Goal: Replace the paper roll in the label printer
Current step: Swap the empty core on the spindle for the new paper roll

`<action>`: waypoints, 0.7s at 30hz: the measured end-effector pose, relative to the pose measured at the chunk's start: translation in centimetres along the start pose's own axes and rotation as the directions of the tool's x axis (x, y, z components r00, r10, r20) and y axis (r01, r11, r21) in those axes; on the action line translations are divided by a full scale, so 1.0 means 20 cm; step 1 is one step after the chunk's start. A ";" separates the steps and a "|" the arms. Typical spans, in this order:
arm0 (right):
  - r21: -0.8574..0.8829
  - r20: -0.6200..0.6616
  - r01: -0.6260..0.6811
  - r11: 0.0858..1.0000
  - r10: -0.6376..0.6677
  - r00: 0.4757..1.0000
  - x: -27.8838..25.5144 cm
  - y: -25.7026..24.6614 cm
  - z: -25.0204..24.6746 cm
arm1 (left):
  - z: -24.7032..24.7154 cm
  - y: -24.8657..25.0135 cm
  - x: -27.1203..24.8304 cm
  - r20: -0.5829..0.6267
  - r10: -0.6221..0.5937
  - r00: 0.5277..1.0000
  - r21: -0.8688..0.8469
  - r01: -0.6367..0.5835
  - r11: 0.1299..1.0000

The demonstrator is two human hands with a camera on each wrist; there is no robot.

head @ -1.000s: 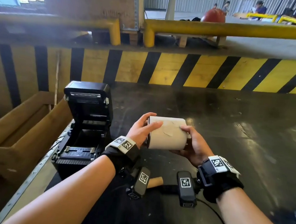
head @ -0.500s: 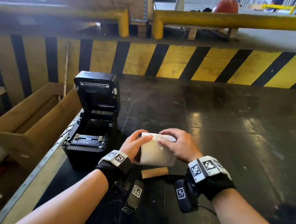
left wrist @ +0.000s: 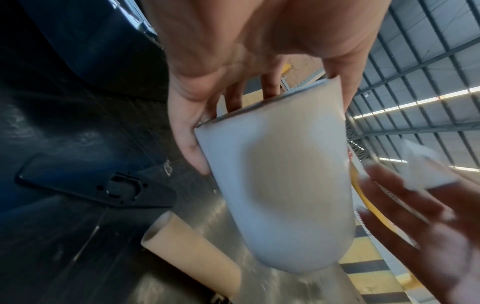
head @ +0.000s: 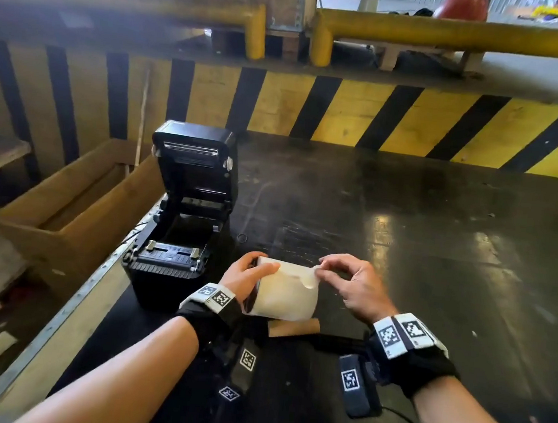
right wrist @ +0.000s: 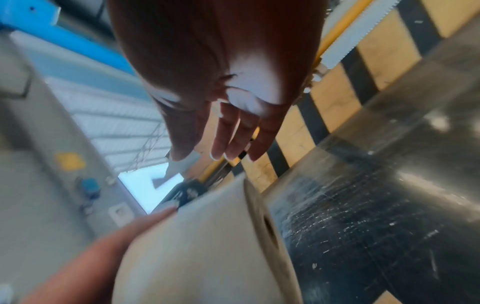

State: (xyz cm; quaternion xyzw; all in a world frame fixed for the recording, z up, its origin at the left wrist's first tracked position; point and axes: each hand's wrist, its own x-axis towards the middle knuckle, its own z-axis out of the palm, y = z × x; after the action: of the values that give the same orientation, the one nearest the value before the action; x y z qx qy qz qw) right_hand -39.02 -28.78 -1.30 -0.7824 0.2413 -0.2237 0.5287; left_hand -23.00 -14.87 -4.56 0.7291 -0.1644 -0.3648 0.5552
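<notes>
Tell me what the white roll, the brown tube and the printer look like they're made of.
Roll: matte white paper, loose end curling where the right hand pinches it.
Tube: plain brown cardboard, hollow, dull.
Printer: probably black moulded plastic, slight sheen.

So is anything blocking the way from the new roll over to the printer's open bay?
Nothing visible does. The paper roll is held in the left hand just right of the label printer, whose lid stands open. The bay looks empty, and the empty cardboard core lies nearer the person, off that path.
</notes>
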 end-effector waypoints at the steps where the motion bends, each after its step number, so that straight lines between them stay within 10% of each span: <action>1: 0.028 -0.042 -0.022 0.999 0.023 0.999 0.01 0.02 -0.04 | -0.01 0.00 0.01 -0.017 -0.007 1.000 0.014 0.007 1.000; 21: -0.556 0.080 -0.470 0.686 0.607 0.791 0.46 0.67 -0.18 | 0.13 -0.02 0.41 0.036 -0.030 0.999 0.240 0.020 0.971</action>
State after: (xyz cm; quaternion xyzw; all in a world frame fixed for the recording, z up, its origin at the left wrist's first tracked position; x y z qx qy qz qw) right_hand -35.91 -41.28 -11.84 -0.8080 0.4412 0.1185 0.3722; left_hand -19.23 -21.80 -8.15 0.7855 -0.2088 -0.3635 0.4551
